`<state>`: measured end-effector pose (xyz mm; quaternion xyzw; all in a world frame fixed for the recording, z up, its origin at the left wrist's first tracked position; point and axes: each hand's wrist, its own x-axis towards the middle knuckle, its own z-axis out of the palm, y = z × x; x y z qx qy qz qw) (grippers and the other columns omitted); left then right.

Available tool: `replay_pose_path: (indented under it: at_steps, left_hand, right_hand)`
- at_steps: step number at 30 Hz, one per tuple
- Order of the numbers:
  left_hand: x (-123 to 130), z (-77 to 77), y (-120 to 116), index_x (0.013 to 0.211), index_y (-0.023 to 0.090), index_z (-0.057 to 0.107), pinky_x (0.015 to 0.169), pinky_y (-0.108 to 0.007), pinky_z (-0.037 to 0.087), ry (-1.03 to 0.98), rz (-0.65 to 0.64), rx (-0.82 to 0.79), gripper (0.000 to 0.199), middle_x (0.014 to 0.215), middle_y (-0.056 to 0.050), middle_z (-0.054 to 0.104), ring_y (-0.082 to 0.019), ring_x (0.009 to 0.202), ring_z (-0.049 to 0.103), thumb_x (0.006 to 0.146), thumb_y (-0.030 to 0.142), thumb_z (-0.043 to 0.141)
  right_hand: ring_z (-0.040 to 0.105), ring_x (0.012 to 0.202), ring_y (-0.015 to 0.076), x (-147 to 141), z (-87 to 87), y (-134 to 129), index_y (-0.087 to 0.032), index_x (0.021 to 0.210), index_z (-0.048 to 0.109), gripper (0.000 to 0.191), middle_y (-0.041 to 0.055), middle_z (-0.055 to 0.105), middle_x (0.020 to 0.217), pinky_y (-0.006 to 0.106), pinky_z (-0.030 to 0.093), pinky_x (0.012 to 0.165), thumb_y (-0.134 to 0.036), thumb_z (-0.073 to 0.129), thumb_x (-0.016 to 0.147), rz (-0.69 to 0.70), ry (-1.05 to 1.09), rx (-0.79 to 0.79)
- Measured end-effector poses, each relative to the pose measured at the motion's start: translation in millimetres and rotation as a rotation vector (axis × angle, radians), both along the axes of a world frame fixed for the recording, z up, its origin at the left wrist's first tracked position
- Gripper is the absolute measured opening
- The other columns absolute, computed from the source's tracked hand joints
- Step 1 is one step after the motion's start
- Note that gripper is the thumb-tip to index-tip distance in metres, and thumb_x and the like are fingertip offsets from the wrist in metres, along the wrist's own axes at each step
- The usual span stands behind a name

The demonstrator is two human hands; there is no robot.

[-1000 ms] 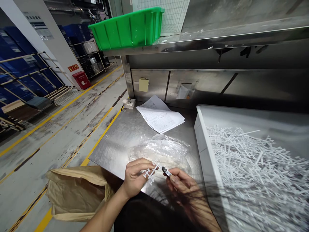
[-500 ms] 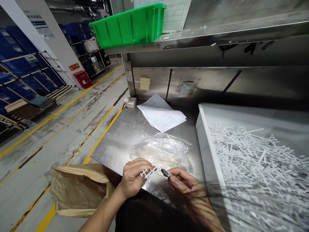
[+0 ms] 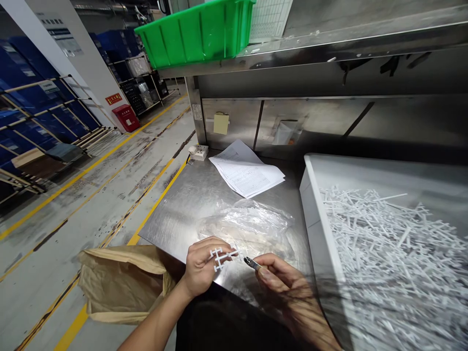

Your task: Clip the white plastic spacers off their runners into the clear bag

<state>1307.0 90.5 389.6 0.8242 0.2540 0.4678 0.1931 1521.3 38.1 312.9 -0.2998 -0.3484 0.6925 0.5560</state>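
My left hand point(image 3: 204, 267) is closed on a white branched plastic sprue point(image 3: 221, 259), pinching it near its right end between thumb and fingers. My right hand point(image 3: 280, 278) grips small nippers point(image 3: 251, 263), with their dark metal jaws pointing left toward the sprue's tip. A narrow gap shows between jaws and sprue; most of the tool's handle is hidden in my palm. Beneath and beyond both hands, a clear plastic bag point(image 3: 252, 219) lies crumpled on the steel table point(image 3: 175, 204).
On the right stands a large white bin point(image 3: 325, 253) heaped with white sprues point(image 3: 395, 243). Printed sheets point(image 3: 248, 173) and a power socket point(image 3: 198, 152) sit farther back. An open brown bag point(image 3: 120, 287) is at lower left. Overhead, a shelf point(image 3: 310, 53) carries a green bin point(image 3: 197, 36).
The sprue has turned in my left hand, so its branches now face differently. My right hand keeps the nippers close to its tip. The view has shifted slightly.
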Motion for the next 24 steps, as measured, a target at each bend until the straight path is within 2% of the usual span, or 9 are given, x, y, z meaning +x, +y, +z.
replay_pose_path:
  at_steps: [5, 9, 12, 16, 21, 24]
  left_hand:
    - [1, -2.1, -1, 0.111, 0.018, 0.086, 0.081, -0.025, 0.064, -0.037, 0.005, -0.07, 0.015, 0.093, -0.006, 0.083, -0.017, 0.087, 0.08, 0.109, 0.02, 0.071]
    - [2, -5.3, -1, 0.109, 0.018, 0.086, 0.078, -0.025, 0.064, -0.071, 0.006, -0.106, 0.015, 0.096, -0.007, 0.084, -0.017, 0.085, 0.08, 0.109, 0.02, 0.071]
    - [1, -8.0, 1, 0.108, 0.019, 0.086, 0.083, -0.026, 0.065, -0.088, 0.003, -0.117, 0.014, 0.098, -0.008, 0.085, -0.018, 0.092, 0.081, 0.108, 0.02, 0.073]
    - [-1, -10.3, 5, 0.11, 0.019, 0.085, 0.092, -0.031, 0.067, -0.097, -0.027, -0.126, 0.014, 0.103, -0.009, 0.086, -0.021, 0.1, 0.083, 0.109, 0.021, 0.072]
    - [-2, -9.4, 9, 0.116, 0.02, 0.084, 0.1, -0.039, 0.069, -0.103, -0.082, -0.094, 0.017, 0.107, -0.01, 0.087, -0.024, 0.107, 0.084, 0.112, 0.027, 0.069]
    - [-2, -6.9, 10, 0.118, 0.02, 0.084, 0.1, -0.04, 0.069, -0.091, -0.109, -0.054, 0.019, 0.109, -0.011, 0.087, -0.024, 0.108, 0.084, 0.113, 0.027, 0.068]
  right_hand:
    - [0.032, 0.062, 0.0124, 3, 3.9, -1, -0.026, 0.097, 0.082, 0.039, -0.0044, 0.042, 0.07, 0.025, 0.027, 0.056, -0.064, 0.085, 0.091, -0.012, -0.078, 0.021]
    - [0.04, 0.064, 0.0146, 2, 1.7, -1, -0.026, 0.095, 0.083, 0.038, -0.0025, 0.05, 0.072, 0.026, 0.033, 0.058, -0.064, 0.086, 0.089, -0.083, -0.148, 0.041]
    - [0.051, 0.07, 0.0179, 1, -1.1, 0, -0.028, 0.095, 0.083, 0.035, -0.0004, 0.061, 0.077, 0.027, 0.043, 0.065, -0.063, 0.085, 0.09, -0.142, -0.21, 0.083]
    - [0.063, 0.079, 0.0227, 3, -1.0, -2, -0.03, 0.101, 0.085, 0.033, 0.0021, 0.071, 0.085, 0.029, 0.052, 0.072, -0.062, 0.081, 0.094, -0.143, -0.306, 0.151]
    - [0.065, 0.077, 0.0233, 7, 0.0, -4, -0.031, 0.102, 0.086, 0.032, 0.0024, 0.073, 0.085, 0.029, 0.053, 0.07, -0.062, 0.081, 0.094, -0.137, -0.338, 0.165]
    - [0.063, 0.076, 0.0235, 8, 1.4, -4, -0.031, 0.1, 0.086, 0.034, 0.0027, 0.071, 0.082, 0.03, 0.051, 0.068, -0.064, 0.08, 0.094, -0.114, -0.324, 0.163]
